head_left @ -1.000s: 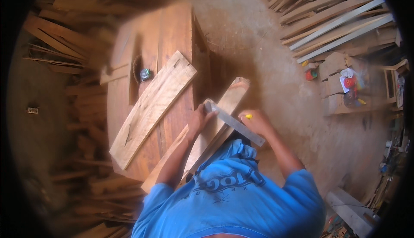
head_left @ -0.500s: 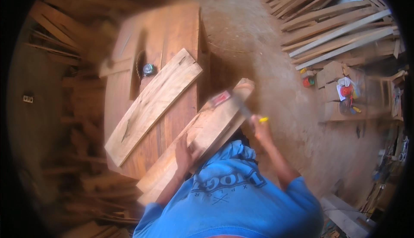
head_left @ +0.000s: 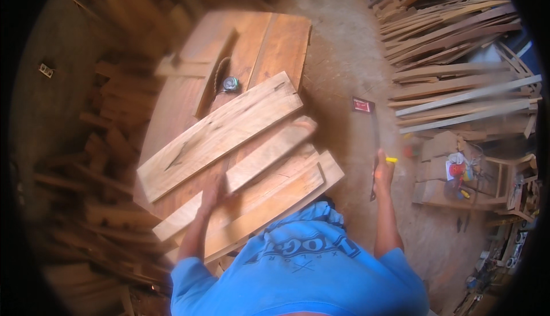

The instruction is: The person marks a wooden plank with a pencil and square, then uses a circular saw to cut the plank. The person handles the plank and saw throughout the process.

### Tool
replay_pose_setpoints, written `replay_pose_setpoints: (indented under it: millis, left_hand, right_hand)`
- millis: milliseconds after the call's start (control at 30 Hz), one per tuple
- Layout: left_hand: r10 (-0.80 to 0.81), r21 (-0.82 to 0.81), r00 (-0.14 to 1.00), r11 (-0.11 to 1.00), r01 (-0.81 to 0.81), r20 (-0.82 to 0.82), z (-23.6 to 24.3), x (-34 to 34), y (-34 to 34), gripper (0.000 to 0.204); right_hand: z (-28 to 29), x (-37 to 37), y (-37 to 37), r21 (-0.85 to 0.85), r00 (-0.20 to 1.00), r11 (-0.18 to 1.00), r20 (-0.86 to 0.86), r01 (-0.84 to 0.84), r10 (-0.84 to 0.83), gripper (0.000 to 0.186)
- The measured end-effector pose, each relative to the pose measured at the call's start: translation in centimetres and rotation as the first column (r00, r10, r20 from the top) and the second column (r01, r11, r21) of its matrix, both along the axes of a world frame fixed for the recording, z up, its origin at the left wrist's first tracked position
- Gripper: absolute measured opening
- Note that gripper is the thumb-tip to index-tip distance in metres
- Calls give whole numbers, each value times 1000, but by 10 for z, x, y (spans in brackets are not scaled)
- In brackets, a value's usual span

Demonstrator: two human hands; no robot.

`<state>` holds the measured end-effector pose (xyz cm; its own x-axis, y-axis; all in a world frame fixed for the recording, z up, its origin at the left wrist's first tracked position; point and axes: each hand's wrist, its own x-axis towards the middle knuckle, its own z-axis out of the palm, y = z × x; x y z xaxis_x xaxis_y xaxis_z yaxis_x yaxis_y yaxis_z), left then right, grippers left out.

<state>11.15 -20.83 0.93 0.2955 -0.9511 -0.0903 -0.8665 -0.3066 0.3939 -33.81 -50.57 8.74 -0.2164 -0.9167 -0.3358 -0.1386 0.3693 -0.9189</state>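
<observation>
My left hand (head_left: 213, 191), slightly blurred, grips a narrow pale board (head_left: 266, 147) lying slantwise near my body. Beside it, nearer me, lie several overlapping boards (head_left: 286, 190). Farther up, a wide pale plank (head_left: 223, 133) lies across the wooden work table (head_left: 283, 41), with a round tape measure (head_left: 230, 84) and a coiled cord near it. My right hand (head_left: 382, 170) is closed on a long metal square (head_left: 372, 133) with a red label, held upright in the view off the table's right side, together with a yellow pencil-like tool (head_left: 391, 160).
Piles of timber (head_left: 114, 161) fill the left side, and stacked strips (head_left: 447, 87) line the upper right. A low wooden bench (head_left: 429, 190) with tools and a red item stands right. The concrete floor (head_left: 321, 18) runs between table and stacks.
My right hand has lifted the square off the boards and swung it right, upright. My left hand has let go of the square and moved down-left onto a board; the near boards now lie spread apart.
</observation>
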Motion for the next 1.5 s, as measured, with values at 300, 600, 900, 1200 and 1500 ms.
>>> replay_pose_setpoints:
  millis: [300, 600, 900, 1200, 1500]
  left_hand:
    - [30, -45, 997, 998, -33, -76, 5, 3, 8, 93]
    - [180, 44, 952, 984, -175, -249, 15, -51, 6, 80]
    - [112, 209, 972, 975, -68, -207, 24, -86, 11, 86]
    - [842, -77, 538, 534, -842, -41, -23, 102, 96, 69]
    - [953, -140, 232, 261, -955, 193, -85, 276, 192, 54]
  right_hand:
    - [-8, 32, 18, 27, 993, 998, -99, -58, 60, 36]
    - [-5, 67, -9, 90, 978, 974, -5, -208, 209, 30]
    - [-35, 151, -55, 91, 870, 866, 25, -492, 492, 30]
    - [-175, 251, -188, -204, 779, 822, -499, -531, 380, 40]
    - [-189, 279, -167, -129, 773, 884, -552, -449, 311, 39]
